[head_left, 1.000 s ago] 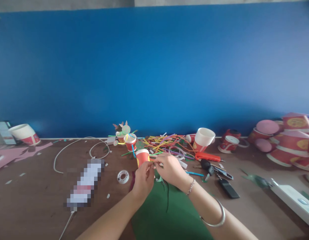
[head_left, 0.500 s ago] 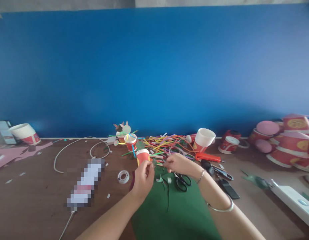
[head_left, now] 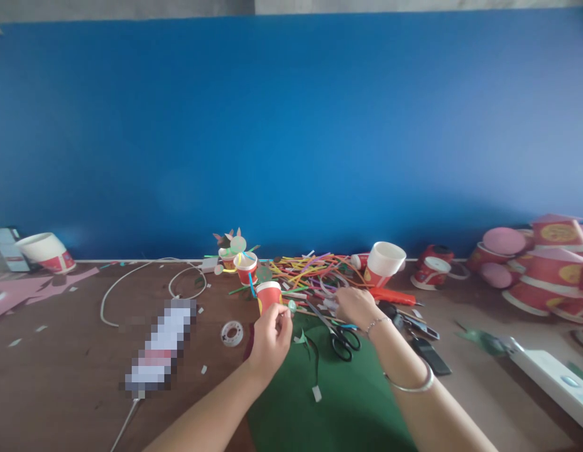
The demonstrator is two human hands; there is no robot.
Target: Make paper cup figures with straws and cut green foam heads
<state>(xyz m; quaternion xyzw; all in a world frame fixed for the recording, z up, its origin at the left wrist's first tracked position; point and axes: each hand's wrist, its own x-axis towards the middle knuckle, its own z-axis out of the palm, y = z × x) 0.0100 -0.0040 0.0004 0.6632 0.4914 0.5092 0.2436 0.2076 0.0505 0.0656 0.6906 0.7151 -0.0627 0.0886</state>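
Note:
My left hand [head_left: 271, 331] is closed in a pinch on a small round green paper piece [head_left: 291, 306], its pale shiny side showing. Just behind that hand stands a red paper cup [head_left: 269, 296], partly covered by the fingers. My right hand [head_left: 359, 307] reaches over the near edge of the coloured strips [head_left: 315, 270], fingers curled down. Its fingertips are mostly hidden beside whitish scraps [head_left: 329, 304], and what they hold cannot be made out. Black-handled scissors [head_left: 343, 342] lie below it on a green sheet [head_left: 329, 402].
A roll of clear tape [head_left: 232, 333] and a phone [head_left: 162, 345] with a cable lie left. Small cup figures [head_left: 247, 270] stand behind. At right are a white cup [head_left: 386, 260], an orange glue gun [head_left: 392, 296], a black object [head_left: 430, 355] and red cup models [head_left: 546, 276].
My right hand has moved right and away from the left hand, towards the strips. A white scrap now lies lower on the green sheet. The green piece shows a paler face.

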